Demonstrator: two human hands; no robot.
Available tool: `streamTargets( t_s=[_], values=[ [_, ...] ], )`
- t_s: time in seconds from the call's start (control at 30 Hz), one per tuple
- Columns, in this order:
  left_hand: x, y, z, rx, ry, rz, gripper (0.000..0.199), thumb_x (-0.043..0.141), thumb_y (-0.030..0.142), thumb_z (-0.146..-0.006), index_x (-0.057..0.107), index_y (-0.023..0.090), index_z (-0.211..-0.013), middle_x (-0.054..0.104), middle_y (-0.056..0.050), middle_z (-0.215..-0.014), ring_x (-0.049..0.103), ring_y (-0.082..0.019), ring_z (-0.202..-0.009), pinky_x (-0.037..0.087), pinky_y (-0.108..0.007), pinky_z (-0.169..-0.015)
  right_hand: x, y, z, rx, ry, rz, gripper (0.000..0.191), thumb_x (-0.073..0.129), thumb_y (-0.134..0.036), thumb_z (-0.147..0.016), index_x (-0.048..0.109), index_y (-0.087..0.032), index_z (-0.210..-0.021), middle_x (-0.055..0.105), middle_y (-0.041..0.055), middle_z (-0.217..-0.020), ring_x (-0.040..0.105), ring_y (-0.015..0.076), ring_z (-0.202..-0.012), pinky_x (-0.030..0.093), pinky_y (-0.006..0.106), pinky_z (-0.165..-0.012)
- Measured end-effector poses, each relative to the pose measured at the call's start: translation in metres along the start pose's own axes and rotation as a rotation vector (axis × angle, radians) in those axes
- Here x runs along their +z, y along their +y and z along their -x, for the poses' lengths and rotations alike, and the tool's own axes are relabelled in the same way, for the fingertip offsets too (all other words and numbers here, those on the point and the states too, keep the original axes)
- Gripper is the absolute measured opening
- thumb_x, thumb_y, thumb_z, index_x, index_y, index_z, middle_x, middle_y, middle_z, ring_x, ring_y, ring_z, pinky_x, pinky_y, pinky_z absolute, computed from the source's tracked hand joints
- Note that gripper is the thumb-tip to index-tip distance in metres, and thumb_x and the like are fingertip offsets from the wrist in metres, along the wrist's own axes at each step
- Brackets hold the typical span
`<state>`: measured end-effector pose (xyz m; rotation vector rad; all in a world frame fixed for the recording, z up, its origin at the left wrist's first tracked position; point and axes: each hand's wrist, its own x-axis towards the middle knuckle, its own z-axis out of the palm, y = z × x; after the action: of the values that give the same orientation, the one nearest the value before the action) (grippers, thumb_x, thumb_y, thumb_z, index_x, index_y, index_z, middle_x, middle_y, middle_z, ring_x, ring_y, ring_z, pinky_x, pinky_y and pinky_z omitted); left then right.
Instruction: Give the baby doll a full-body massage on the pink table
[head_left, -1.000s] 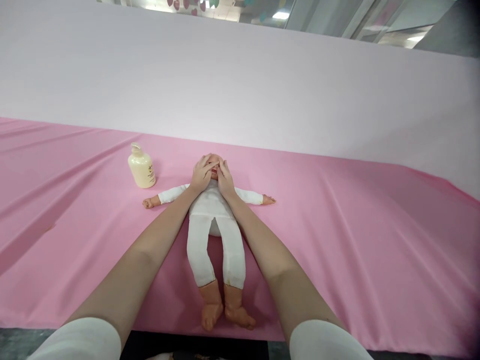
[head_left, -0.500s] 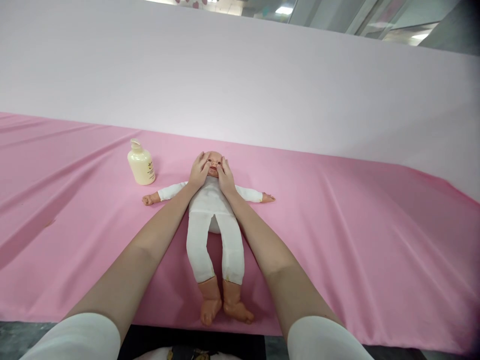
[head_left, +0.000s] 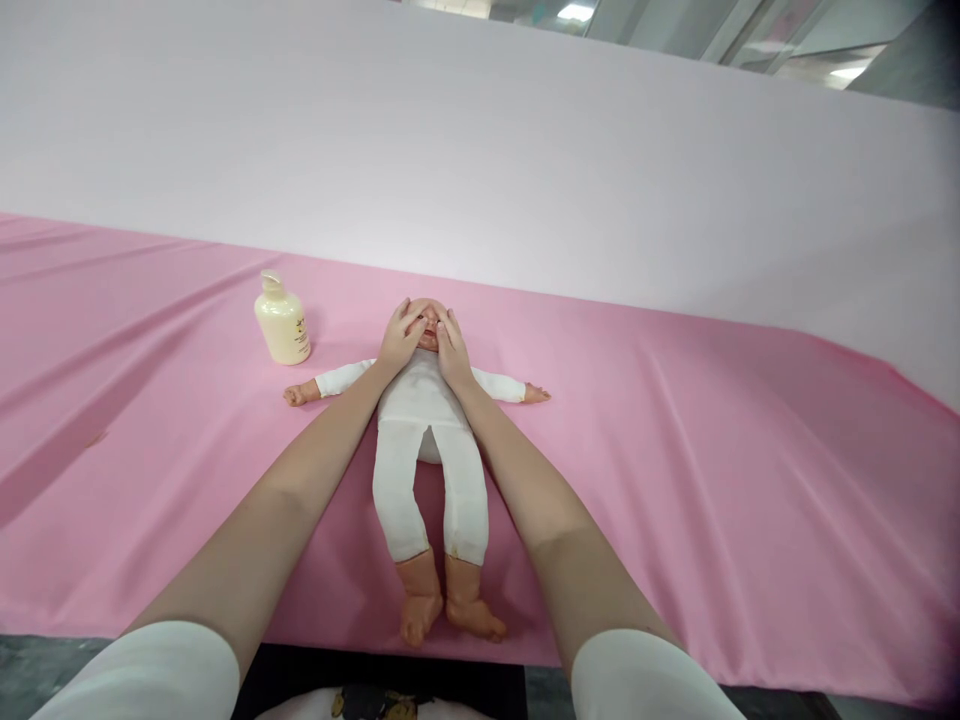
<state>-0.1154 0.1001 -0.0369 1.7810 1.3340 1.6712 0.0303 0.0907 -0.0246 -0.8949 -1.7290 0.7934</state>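
A baby doll (head_left: pixel 421 395) with a white cloth body lies on its back on the pink cloth, arms spread to both sides and feet toward me. My left hand (head_left: pixel 400 340) rests along the left side of the doll's head, its fingers stretched over the cheek and temple. On the other side of the head lies my right hand (head_left: pixel 453 348), fingers also extended along the cheek. The doll's mouth and nose show between the two hands. Neither hand is closed round anything.
A cream pump bottle (head_left: pixel 283 322) stands upright left of the doll, beyond its outstretched arm. Pink cloth (head_left: pixel 675 480) with soft folds covers the table. Behind it rises a white panel (head_left: pixel 480 170). The table's front edge runs close to me.
The fingertips of both hands have shifted slightly over the doll's face, covering more around the eyes. The view has tilted a little; doll and bottle stay in place.
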Motion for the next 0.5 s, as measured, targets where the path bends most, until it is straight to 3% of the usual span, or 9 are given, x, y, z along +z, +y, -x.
streamTargets(
  t_s=[0.27,0.5],
  values=[
    [-0.0004,-0.0079,-0.0036,-0.131,0.026,0.056,0.051,0.058,0.032,-0.094,0.054,0.024,-0.145,0.038,-0.01,-0.16,0.03,-0.026,-0.153,0.019,-0.044,-0.129,0.0036,0.0036,-0.0022,0.184,0.025,-0.053,0.101,0.035,-0.084,-0.085,0.024,-0.017,-0.16,0.021,0.0059,-0.168,0.021,0.0207,-0.157,0.015,0.039,-0.132],
    [0.0002,-0.0069,-0.0067,0.007,0.009,0.036,0.04,0.054,0.043,-0.095,0.07,0.023,-0.126,0.044,-0.008,-0.157,0.035,-0.029,-0.15,0.023,-0.045,-0.128,0.0023,0.0025,-0.0044,-0.01,-0.028,0.03,0.084,0.026,-0.077,-0.092,0.041,-0.023,-0.154,0.032,0.0001,-0.164,0.015,0.0184,-0.158,0.008,0.039,-0.133]
  ],
)
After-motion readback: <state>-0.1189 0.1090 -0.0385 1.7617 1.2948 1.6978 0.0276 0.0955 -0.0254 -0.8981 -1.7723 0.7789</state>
